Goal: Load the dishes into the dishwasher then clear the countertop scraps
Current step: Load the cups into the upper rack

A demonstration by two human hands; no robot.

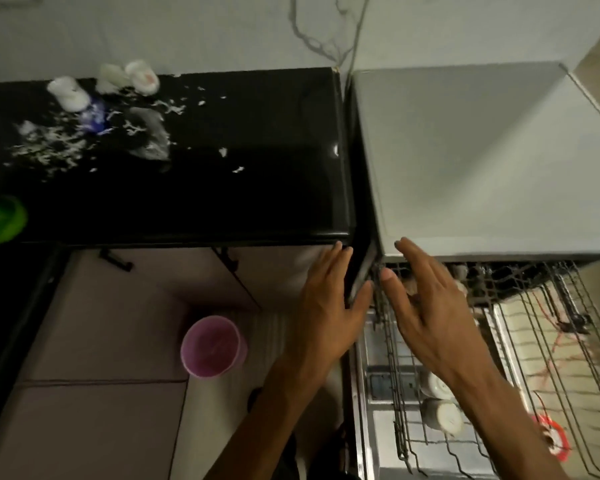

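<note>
Countertop at left, dishwasher beside it at right. Scraps and three cups on countertop's far left. Rack pulled out before dishwasher, two cups in it. Bin on floor below countertop.

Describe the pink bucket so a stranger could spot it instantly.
Start at the black countertop strewn with white scraps, then look down past its front edge to the floor beside the open dishwasher. There stands the pink bucket, left of the left hand: round, open-topped, the only pink thing in view.
</note>
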